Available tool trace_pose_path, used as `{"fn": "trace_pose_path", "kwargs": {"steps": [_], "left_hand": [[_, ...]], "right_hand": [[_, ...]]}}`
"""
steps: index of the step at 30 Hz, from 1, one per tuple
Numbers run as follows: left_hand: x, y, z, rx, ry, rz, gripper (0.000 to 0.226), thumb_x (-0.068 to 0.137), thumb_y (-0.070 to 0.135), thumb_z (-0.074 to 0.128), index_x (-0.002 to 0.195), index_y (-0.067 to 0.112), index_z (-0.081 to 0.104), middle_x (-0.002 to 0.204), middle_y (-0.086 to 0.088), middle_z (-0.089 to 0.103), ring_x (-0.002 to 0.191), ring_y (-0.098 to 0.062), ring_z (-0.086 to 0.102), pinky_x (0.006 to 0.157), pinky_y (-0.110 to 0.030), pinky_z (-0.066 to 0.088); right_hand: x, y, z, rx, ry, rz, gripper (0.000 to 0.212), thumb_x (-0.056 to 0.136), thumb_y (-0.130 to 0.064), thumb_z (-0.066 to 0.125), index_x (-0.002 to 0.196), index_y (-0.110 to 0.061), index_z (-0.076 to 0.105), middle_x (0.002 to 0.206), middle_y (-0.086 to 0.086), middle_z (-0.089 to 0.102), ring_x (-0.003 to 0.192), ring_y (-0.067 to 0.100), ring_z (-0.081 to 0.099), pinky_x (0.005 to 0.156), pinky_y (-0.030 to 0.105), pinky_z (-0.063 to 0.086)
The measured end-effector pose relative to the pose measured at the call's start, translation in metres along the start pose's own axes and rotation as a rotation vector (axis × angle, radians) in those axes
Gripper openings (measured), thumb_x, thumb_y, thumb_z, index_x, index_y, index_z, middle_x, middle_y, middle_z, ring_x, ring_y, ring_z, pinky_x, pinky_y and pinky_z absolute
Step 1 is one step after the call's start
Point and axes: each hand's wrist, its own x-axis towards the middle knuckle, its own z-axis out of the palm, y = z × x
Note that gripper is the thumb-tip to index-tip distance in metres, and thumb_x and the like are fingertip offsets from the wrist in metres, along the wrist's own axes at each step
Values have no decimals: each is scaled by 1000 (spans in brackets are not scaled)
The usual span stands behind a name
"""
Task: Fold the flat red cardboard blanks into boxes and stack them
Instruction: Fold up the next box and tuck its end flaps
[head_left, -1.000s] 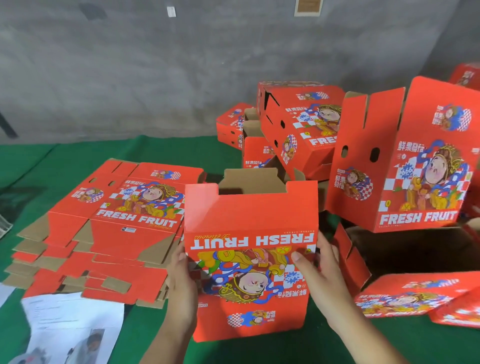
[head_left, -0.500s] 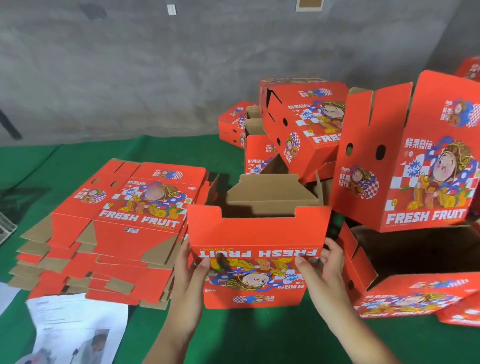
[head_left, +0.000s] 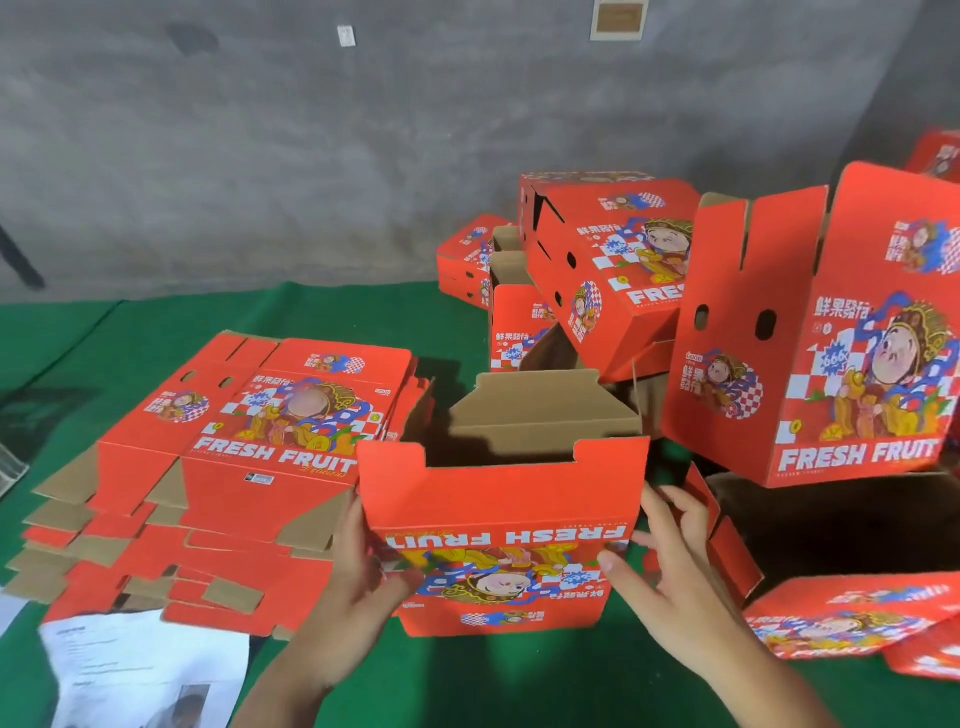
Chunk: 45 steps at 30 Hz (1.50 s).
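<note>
One half-folded box (head_left: 501, 525) stands centre on the green tabletop (head_left: 156, 332), open top w/ brown flaps up at the back, print upside-down to the camera: "FRESH FRUIT" reads inverted across its near face, cartoon figure below. Left hand (head_left: 358, 587) grips the box's left edge, thumb on the near face, fingers behind. Right hand (head_left: 670, 566) holds the right edge, thumb pressed on the near face, fingers spread round the corner. Just left of it, touching or nearly so, one stack of flat blanks (head_left: 208, 483), too many layers to count; top blank reads "FRESH FRUIT" w/ Chinese characters above and a small barcode label below. Behind and to the right, a loose pile of finished boxes: approx. 5 seen whole or in part, the big one at right (head_left: 831, 364) tilted, reading "FRESH FRUIT", "666" in a blue burst, Chinese characters, 2 oval holes on its side. A second tilted box (head_left: 613, 270) shows "FRE…" cut off. At lower right, 2 more red pieces lie flat (head_left: 852, 618). One white printed sheet (head_left: 140, 670) lower left, text too small to read. Grey wall (head_left: 363, 156) behind, w/ 2 small plates, unreadable.
</note>
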Motion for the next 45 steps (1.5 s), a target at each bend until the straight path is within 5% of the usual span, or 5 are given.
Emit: {"fn": "trace_pose_path", "kwargs": {"steps": [12,23,27,33,45], "left_hand": [[10,18,3,182,305,150,30,82,32,68,108,47,69,147,22,41,153,-12,29,111,-20,39],[12,45,-9,318,135,-13,26,93,56,55,105,47,77,167,32,8,154,1,13,121,-36,18],[17,55,12,373,237,138,33,107,48,43,116,78,54,144,45,37,135,24,24,107,2,11],[32,35,24,606,592,155,40,101,36,50,136,28,67,123,-1,63,109,-14,44,92,-30,25],[38,36,9,858,316,371,44,87,31,54,130,40,55,95,10,49,92,-22,43,74,-36,24]], "right_hand": [[-2,-20,12,-165,45,94,62,91,-75,43,145,-55,21,141,-20,46,115,8,64,90,47,57],[-4,-25,-5,-266,81,171,66,93,-72,35,150,-40,26,165,-10,27,128,23,61,90,53,57],[-3,-32,0,-119,219,173,58,91,-78,25,124,-36,48,120,-5,62,110,27,64,86,50,54],[9,-37,-6,-135,371,174,65,88,-85,31,74,-23,43,67,-3,52,64,16,55,57,42,45],[13,-44,2,-244,156,-83,90,96,1,50,164,-39,6,168,-17,20,149,12,27,120,42,34]]}}
